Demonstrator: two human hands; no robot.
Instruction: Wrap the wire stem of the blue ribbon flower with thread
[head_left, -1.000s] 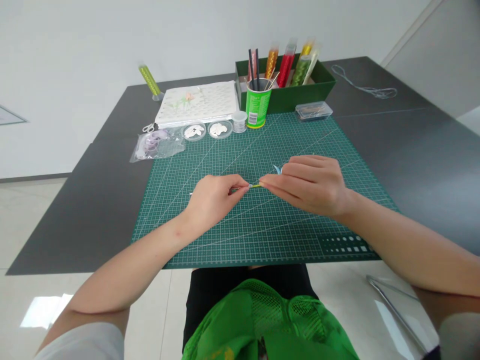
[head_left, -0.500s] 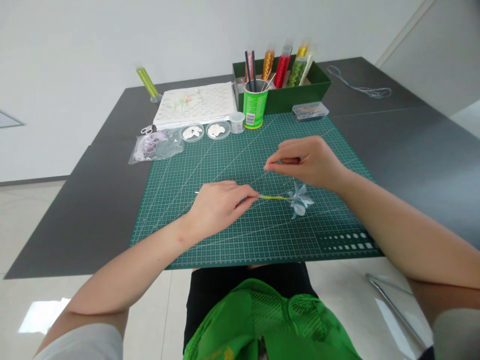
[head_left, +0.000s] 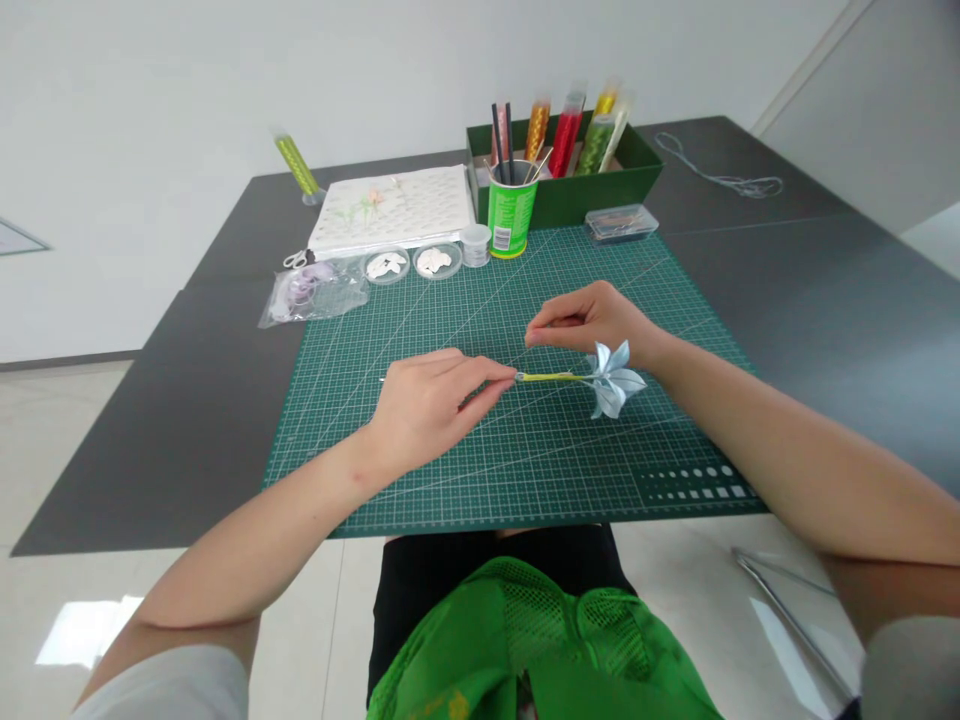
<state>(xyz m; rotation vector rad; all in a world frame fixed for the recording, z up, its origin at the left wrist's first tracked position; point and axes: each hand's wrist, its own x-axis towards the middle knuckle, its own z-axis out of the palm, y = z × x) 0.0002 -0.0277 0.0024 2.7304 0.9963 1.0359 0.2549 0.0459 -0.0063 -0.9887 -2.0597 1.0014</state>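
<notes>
My left hand [head_left: 442,405] pinches the stem of a pale blue artificial flower [head_left: 613,380] between thumb and fingertips. The stem lies nearly level, wrapped in yellow-green along the part toward the petals, and a thin end pokes out past the left side of the hand. Behind the stem, my right hand [head_left: 589,322] is closed in a pinch, its thumb against the fingertips. Whatever it may hold is too fine to make out. Both hands are over a green cutting mat [head_left: 480,480] with a white grid.
Along the back stand a green can [head_left: 511,220] of tools, a dark green box [head_left: 637,180] with thread spools, a clear case [head_left: 621,222], two dishes of white pieces [head_left: 433,262] and a white foam board [head_left: 337,220]. A plastic bag [head_left: 330,290] and scissors [head_left: 296,259] lie at left.
The flower has risen slightly and shifted right, its petals turning more toward me. My right hand has drawn a little left and tipped lower at the wrist, still pinched.
</notes>
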